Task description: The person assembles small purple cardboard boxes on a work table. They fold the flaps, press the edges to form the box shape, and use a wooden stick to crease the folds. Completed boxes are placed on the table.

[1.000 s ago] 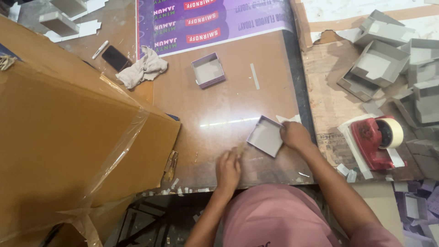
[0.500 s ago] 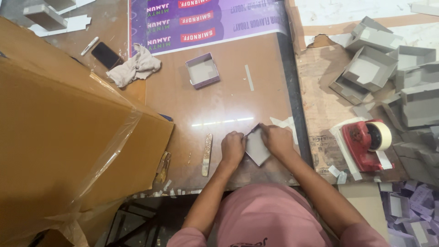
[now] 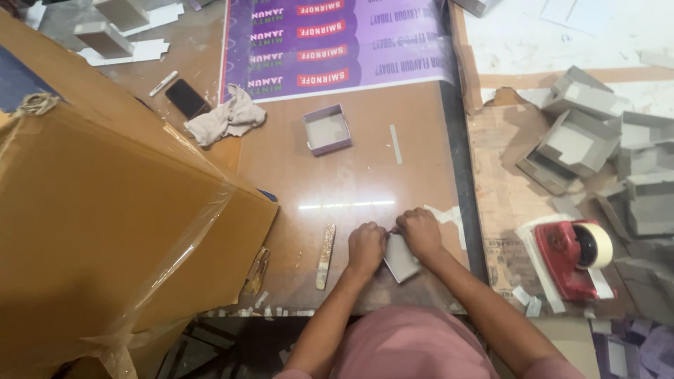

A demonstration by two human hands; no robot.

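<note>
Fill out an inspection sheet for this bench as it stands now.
Surface: brown table, glossy, with a purple poster at its far edge.
Job's things: small grey box piece pressed flat on the table.
Clutter: open grey tray, crumpled cloth, dark phone, flat stick, paper scraps.
Hands: left hand and right hand both pressing on the box piece.
Cables: nothing seen.
Surroundings: large cardboard carton at left; red tape dispenser and heap of grey boxes at right.

The grey box piece [image 3: 401, 258] has been drawn nearer the desk edge, and both hands [image 3: 393, 238] have been brought together on it.
</note>
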